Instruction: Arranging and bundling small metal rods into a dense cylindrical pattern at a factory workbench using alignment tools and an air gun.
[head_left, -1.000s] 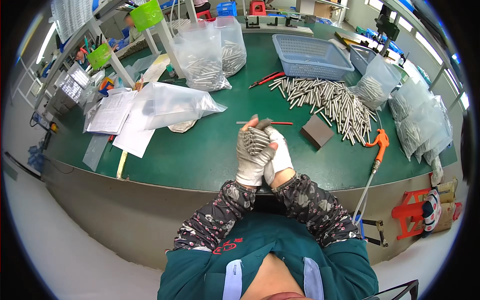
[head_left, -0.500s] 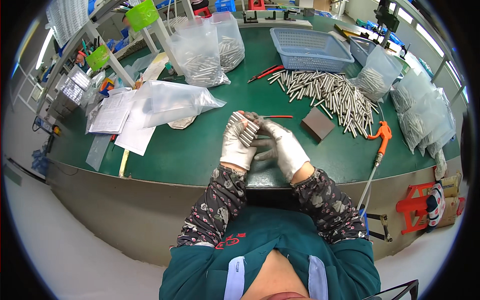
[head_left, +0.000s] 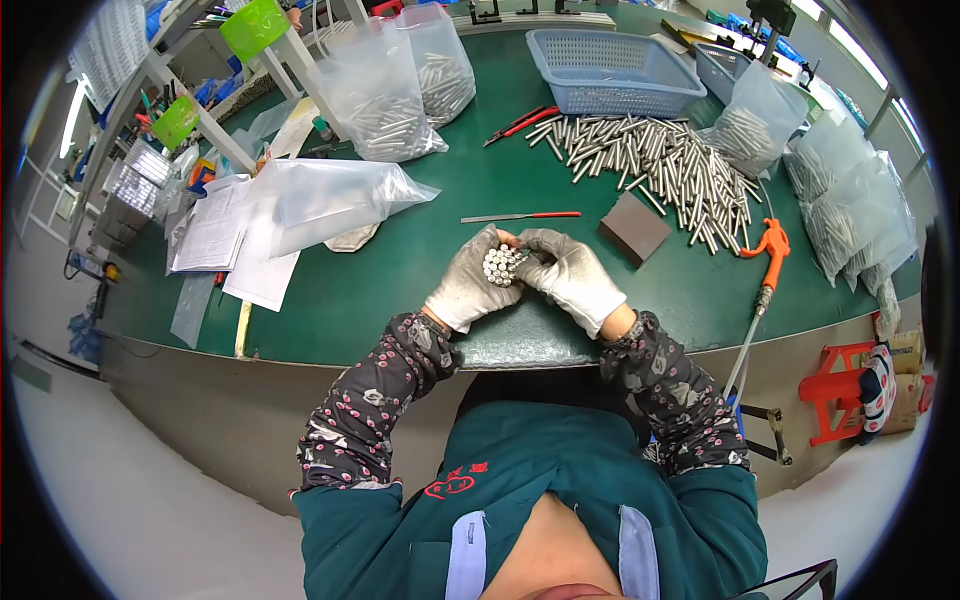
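A bundle of short metal pins shows its round ends toward me, just above the near part of the table. My left hand, in a white glove with grey fingers, is closed around it. From the other side my right hand, gloved alike, presses bent fingers against the bundle's right edge; its fingertips are partly hidden. Just beyond my hands lies a slim file with a red handle. A dark brown block sits to the right, beside a large heap of loose metal pins.
Behind the heap stands a blue plastic basket, with red-handled pliers near it. An orange air gun hangs at the right edge. Bags of pins stand far left and right. Papers and a plastic bag lie left.
The bundle has turned from lying sideways to showing its ends toward me. Both hands have shifted, uncovering the file. The whole view has moved slightly.
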